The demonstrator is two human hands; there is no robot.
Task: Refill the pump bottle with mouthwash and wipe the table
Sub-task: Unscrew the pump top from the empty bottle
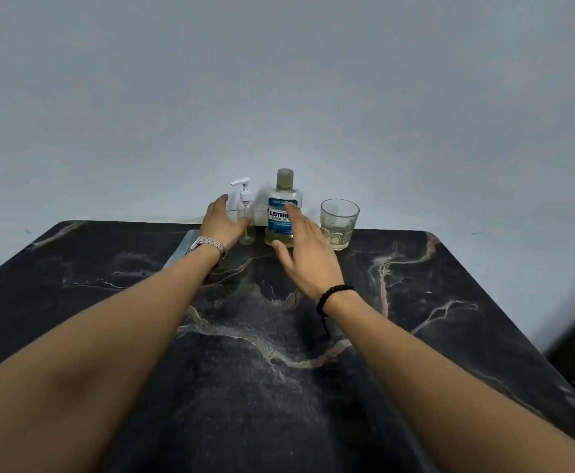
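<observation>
A dark marble-patterned table (pixel 450 319) fills the lower frame; at its far edge, centre frame, stand a clear plastic mouthwash bottle with a blue label (pixel 282 213), a faceted drinking glass (pixel 338 222) to its right and a small, seemingly empty clear pump bottle (pixel 245 213) to its left. The right hand (pixel 305 249) reaches for the mouthwash and the left hand (pixel 223 221) for the pump bottle, both with fingers spread and gripping nothing. The light, narrow pump bottle could topple if brushed.

The left hand (pixel 223 221) hides the pump bottle's (pixel 245 213) lower side. The right hand (pixel 305 252) covers part of the mouthwash bottle's (pixel 282 213) label.
</observation>
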